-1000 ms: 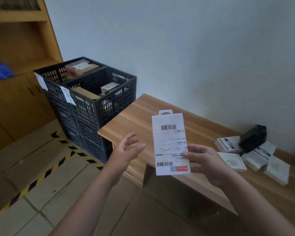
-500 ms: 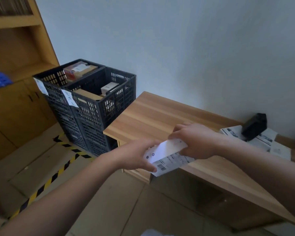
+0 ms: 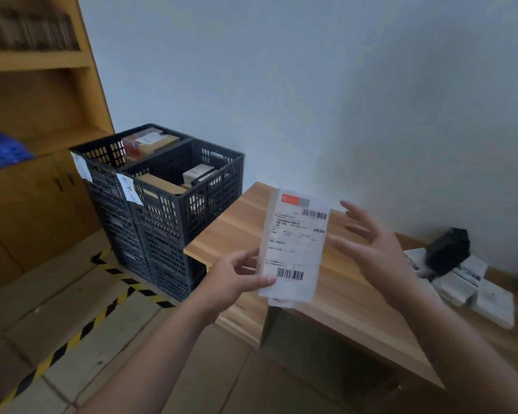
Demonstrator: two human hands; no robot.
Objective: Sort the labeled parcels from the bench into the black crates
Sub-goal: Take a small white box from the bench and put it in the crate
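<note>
I hold a flat white labeled parcel (image 3: 295,246) upright over the wooden bench (image 3: 237,231), its barcoded label facing me with the red patch at the top. My left hand (image 3: 237,279) pinches its lower left edge between thumb and fingers. My right hand (image 3: 374,249) hovers just right of the parcel with fingers spread, not touching it. Two stacks of black crates (image 3: 168,210) stand to the left of the bench, each with boxes inside and a paper tag on the front. Several white parcels (image 3: 473,288) and a black one (image 3: 447,253) lie at the bench's far right.
A yellow wooden shelf and cabinet (image 3: 39,180) fills the left side, with a blue item (image 3: 0,150) on it. Black-and-yellow hazard tape (image 3: 81,333) runs across the tiled floor in front of the crates. A pale wall stands behind the bench.
The parcel was turned over end to end and raised upright again; it passed from my right hand to my left. My right hand let go and opened.
</note>
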